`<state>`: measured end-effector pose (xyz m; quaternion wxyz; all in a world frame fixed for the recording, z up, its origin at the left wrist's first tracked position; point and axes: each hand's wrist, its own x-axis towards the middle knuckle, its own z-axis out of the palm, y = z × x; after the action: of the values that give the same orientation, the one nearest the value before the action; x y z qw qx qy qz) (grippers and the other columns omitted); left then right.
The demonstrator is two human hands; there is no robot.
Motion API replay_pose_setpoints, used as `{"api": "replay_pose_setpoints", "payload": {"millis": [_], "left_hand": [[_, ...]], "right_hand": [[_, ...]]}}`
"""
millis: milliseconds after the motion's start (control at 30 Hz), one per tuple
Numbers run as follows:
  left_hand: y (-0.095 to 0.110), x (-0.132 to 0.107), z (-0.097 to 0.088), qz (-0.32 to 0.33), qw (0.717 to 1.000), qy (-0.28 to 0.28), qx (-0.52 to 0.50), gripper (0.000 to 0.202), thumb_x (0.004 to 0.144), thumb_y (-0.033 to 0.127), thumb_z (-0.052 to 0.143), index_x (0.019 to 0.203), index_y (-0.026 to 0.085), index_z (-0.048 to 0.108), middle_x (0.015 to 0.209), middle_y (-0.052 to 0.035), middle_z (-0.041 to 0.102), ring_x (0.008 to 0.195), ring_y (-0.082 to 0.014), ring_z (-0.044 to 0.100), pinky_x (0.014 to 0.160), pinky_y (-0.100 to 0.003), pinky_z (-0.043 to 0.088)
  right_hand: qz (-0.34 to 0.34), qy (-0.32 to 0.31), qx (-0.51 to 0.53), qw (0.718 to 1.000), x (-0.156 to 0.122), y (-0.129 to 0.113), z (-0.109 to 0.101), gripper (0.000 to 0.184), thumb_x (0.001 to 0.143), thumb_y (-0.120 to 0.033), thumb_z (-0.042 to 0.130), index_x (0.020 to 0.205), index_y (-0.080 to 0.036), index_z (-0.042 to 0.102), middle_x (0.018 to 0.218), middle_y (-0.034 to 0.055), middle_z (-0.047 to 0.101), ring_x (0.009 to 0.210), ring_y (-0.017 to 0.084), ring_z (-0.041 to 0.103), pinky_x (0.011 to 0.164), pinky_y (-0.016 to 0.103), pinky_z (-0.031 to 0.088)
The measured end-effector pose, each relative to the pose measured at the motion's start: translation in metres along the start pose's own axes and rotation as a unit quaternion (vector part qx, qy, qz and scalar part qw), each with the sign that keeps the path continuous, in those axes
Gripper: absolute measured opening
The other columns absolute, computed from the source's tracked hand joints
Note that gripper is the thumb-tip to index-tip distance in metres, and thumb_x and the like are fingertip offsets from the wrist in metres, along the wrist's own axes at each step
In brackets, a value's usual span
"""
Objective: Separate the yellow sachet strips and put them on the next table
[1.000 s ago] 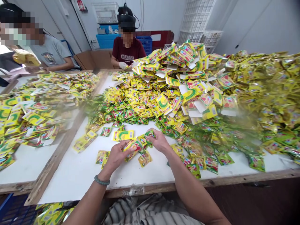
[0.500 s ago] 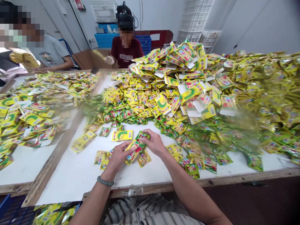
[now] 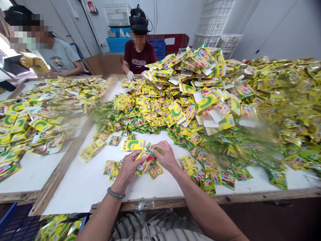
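Big picture first: the sachet heap [image 3: 225,100], a mountain of yellow and green packets, fills the far and right side of my white table [image 3: 82,187], with flat yellow cards mixed into its top. To the left, past a wooden rail [image 3: 62,167], a second table [image 3: 27,174] carries its own spread of packets and cards.

Far back against the wall stand stacked white crates [image 3: 213,20], and left of them a blue crate [image 3: 117,43]. A person in a maroon shirt [image 3: 139,57] sits at the far end of my table, one gloved hand on the pile. A person in a grey shirt [image 3: 57,58] is at the far left table.

Now the near edge, where I am. My left hand [image 3: 129,167] is closed round a sachet bundle [image 3: 145,160], thumb on top, just above the bare tabletop. My right hand [image 3: 165,155] meets it from the right, fingertips pinched on the bundle's far end (how many packets are in it, I can't tell). So both hands grip the same bundle, touching each other.

Just beyond my thumbs lies a yellow card [image 3: 132,145], flat on the table. A few loose sachets [image 3: 111,167] sit just left of my left hand. On my left wrist, a beaded bracelet [image 3: 115,193].
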<state>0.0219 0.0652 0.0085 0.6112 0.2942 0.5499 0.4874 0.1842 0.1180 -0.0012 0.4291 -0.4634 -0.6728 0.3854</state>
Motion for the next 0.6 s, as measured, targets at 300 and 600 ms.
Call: {"api": "replay_pose_setpoints", "payload": {"millis": [300, 600], "left_hand": [[0.0038, -0.0037, -0.0070, 0.011, 1.000, 0.000, -0.003, 0.048, 0.055, 0.034, 0.085, 0.098, 0.016, 0.071, 0.088, -0.0041, 0.076, 0.073, -0.0173, 0.069, 0.068, -0.026, 0.053], [0.0019, -0.0063, -0.0031, -0.024, 1.000, 0.002, -0.005, 0.052, 0.053, 0.036, 0.085, 0.096, 0.013, 0.070, 0.077, -0.0049, 0.075, 0.065, -0.0189, 0.068, 0.064, -0.029, 0.053]], "right_hand": [[-0.011, -0.080, -0.027, 0.996, -0.0018, -0.0071, 0.0017, 0.013, 0.082, -0.021, 0.062, 0.080, -0.024, 0.074, 0.091, 0.0046, 0.068, 0.109, 0.023, 0.054, 0.097, 0.041, 0.032], [0.054, -0.195, 0.175, 0.964, -0.0017, -0.0062, -0.0001, 0.029, 0.086, -0.042, 0.052, 0.100, -0.023, 0.070, 0.093, 0.0024, 0.069, 0.092, 0.020, 0.062, 0.082, 0.032, 0.047]]}}
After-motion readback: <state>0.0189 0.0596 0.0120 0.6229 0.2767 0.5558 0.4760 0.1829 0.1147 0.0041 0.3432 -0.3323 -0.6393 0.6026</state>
